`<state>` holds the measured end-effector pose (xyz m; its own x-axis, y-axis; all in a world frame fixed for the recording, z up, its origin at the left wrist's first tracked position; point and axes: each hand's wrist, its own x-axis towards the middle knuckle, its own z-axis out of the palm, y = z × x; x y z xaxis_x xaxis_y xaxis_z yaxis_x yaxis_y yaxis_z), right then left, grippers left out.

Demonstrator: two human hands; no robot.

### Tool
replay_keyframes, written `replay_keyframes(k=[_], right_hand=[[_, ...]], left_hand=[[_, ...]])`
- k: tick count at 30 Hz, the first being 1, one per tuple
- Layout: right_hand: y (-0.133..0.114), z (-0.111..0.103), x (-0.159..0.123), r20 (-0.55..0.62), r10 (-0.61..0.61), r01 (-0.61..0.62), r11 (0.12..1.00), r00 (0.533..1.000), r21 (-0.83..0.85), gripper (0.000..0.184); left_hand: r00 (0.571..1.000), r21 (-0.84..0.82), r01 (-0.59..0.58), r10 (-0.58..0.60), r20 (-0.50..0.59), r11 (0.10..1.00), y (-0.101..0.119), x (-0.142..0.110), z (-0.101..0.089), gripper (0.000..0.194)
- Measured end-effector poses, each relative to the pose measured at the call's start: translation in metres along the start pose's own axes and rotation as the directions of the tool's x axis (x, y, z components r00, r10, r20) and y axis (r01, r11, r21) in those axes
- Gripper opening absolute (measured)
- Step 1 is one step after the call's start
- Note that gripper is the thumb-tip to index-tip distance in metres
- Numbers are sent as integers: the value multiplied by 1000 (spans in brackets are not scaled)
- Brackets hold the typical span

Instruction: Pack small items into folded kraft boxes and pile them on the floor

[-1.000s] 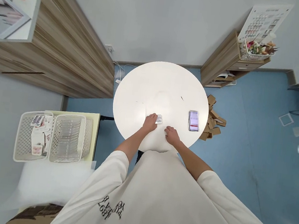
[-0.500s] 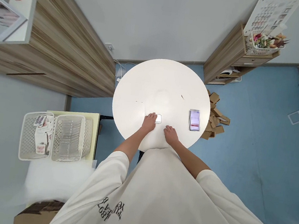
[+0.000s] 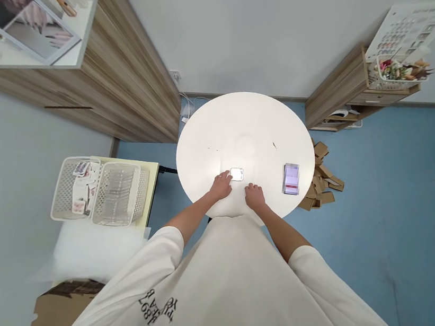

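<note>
On the white round table (image 3: 247,119) lies a small, flat white rectangle (image 3: 237,174) with a clear-looking rim; its exact kind is too small to make out. Beside its lower left edge rests my left hand (image 3: 221,186), open, fingertips at or very near the edge. My right hand (image 3: 255,196) lies on the tabletop to the lower right of the rectangle, apart from it, open with the fingers slightly bent and nothing visible in them. Further right is a phone (image 3: 291,179) with a blurred lilac screen.
Two white baskets (image 3: 117,192) with clear pieces and small cards stand on a side table at left. Flattened brown cardboard boxes (image 3: 321,182) lie on the floor right of the table. Wooden cabinets (image 3: 134,66) flank it behind.
The view has shifted, moving the table slightly right in the picture. My left hand has drawn back down from the white rectangle, so more of it shows. The right hand stays near the same spot.
</note>
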<state>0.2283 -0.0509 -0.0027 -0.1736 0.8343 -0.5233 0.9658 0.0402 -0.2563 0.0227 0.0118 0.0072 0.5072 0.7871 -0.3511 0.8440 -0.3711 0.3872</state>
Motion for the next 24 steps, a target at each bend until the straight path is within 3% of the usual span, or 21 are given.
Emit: replay_keyframes(k=[5,7,11,15,20,22,24], right_hand=[[6,-23,2,-105,-35,40,998,994,45,28],[10,-31,2,-103,-7,18,994,995,104,26],[16,-40,3,-79,4,11,982,997,187,32],[18,-40,8,-80,-48,61,983,996,175,47],[20,-42,33,-57,50,-41,988,997,146,29],[21,-43,43,-59,87,-79,989,994,127,30],[22,-45,51,-67,106,-99,989,992,112,30]], left_hand=[[997,37,-56,54,60,998,10,-7,-4,60],[996,79,-70,65,62,994,14,-7,-6,53],[1000,107,-28,28,4,994,15,2,-10,20],[999,97,24,-20,-42,995,13,17,-16,24],[989,127,80,-63,-132,989,14,24,-21,27],[983,167,43,-11,-185,985,18,20,-21,35],[984,203,-68,99,-149,977,22,14,-19,39]])
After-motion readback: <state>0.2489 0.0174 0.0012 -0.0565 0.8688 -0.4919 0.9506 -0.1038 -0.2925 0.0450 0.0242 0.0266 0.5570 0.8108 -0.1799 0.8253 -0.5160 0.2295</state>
